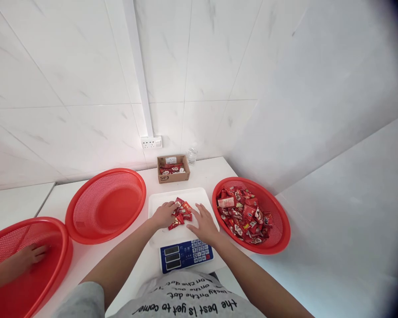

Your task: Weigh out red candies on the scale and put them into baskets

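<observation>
Several small red snack packets (180, 217) lie in a loose pile on the white tray (159, 237) of a digital scale with a blue keypad panel (186, 256). At the pile's left side is my left hand (164, 215), its outstretched fingertips against the packets. Across from it, my right hand (203, 224) spreads its fingers over the tray, the fingertips close by the pile's right edge. Neither hand grips a packet that I can see. A red plastic basket (283, 216) holding many similar packets stands right of the scale.
Behind the scale is a small cardboard box (174, 177) with red packets inside, beside a clear cup (192, 156). An empty red basket (139, 194) stands to the left. Another person's hand (31, 257) reaches into a nearer red basket (68, 247). A tiled wall backs the table.
</observation>
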Motion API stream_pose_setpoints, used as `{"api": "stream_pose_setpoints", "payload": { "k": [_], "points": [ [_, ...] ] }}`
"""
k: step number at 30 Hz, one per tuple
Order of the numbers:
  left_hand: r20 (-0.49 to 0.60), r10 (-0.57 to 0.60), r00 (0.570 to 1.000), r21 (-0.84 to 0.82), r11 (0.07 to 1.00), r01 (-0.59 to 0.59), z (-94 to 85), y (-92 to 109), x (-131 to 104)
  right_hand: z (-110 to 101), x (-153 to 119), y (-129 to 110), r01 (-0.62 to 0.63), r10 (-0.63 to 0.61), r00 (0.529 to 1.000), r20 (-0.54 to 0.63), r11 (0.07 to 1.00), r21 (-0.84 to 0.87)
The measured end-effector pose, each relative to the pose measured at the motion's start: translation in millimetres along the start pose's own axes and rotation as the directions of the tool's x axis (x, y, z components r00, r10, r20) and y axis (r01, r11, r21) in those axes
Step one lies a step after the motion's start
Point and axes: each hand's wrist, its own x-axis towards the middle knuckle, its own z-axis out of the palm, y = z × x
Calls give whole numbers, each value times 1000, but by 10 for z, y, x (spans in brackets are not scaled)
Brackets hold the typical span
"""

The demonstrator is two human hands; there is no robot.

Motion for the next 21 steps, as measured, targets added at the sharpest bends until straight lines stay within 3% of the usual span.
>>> {"api": "stream_pose_setpoints", "payload": {
  "k": [3, 5, 9, 12, 15, 18, 21],
  "points": [
    [-24, -33, 999, -39, 999, 32, 13, 38, -64, 81, 190, -217, 35, -36, 987, 158, 999, 5],
    [-41, -78, 996, -77, 994, 74, 23, 34, -102, 122, 254, -255, 81, -80, 981, 178, 997, -1],
    [-49, -168, 985, -196, 968, 155, 9, -38, -134, 165, 271, -176, 194, -197, 974, 111, 980, 35],
    [-44, -232, 972, -298, 931, 208, -3, -70, -121, 139, 237, -73, 206, -209, 978, 17, 975, 84],
    [-54, -307, 950, -408, 875, 260, 7, -40, -116, 54, 162, 101, 128, -108, 981, -161, 984, 121],
    [-58, -380, 923, -505, 809, 301, 17, 3, -139, -46, 18, 384, -4, 55, 939, -340, 989, 147],
    [-81, -439, 895, -570, 757, 319, -21, -8, -188, -96, -164, 677, -149, 202, 912, -357, 974, 171]
  ]
}}
